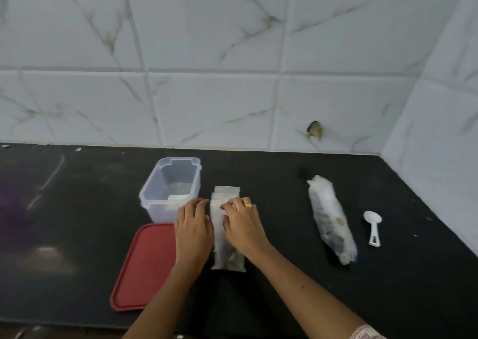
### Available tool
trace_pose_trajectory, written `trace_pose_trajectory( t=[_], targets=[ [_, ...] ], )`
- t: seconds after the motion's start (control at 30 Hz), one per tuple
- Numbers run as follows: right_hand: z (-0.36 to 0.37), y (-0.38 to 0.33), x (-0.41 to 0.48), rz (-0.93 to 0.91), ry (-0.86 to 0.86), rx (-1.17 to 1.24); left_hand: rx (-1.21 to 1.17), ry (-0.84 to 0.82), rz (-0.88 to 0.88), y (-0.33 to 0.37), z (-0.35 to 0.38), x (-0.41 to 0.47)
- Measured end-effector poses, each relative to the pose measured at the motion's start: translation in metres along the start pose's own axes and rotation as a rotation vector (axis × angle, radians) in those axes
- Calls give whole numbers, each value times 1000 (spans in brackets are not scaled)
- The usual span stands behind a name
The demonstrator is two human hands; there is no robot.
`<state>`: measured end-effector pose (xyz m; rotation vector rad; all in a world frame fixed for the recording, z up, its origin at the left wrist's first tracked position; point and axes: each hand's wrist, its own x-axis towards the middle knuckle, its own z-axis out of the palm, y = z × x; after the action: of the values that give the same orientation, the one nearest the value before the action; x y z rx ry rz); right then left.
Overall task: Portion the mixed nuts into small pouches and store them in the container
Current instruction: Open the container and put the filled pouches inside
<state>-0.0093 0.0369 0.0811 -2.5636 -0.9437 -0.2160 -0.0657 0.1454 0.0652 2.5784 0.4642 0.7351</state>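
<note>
A small clear pouch [227, 257] with nuts in its lower end lies flat on the black counter [284, 274]. My left hand [192, 232] rests against its left edge, fingers on the top corner. My right hand [243, 225], wearing a ring, pinches the pouch's upper end. A stack of empty pouches [227, 190] lies just beyond. The clear plastic container [170, 186] stands open to the left, with something pale at its bottom. The big bag of mixed nuts [332, 219] lies to the right, and a white scoop [373, 226] lies beside it.
The red lid [144, 269] lies flat at the near left, partly under my left forearm. A tiled wall runs along the back and the right side. The counter's front edge is close to my body.
</note>
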Motion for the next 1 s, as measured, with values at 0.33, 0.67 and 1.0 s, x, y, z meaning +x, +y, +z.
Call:
trace_pose_trajectory(
  t=[0.33, 0.67, 1.0],
  targets=[
    [-51, 131, -29, 593, 137, -81, -439, -711, -155, 136, 86, 22],
    [-46, 197, -58, 1006, -122, 95, -753, -939, -566, 187, 152, 8],
    [-53, 190, -22, 906, 84, 503, -889, -820, -508, 184, 140, 38]
  ],
)
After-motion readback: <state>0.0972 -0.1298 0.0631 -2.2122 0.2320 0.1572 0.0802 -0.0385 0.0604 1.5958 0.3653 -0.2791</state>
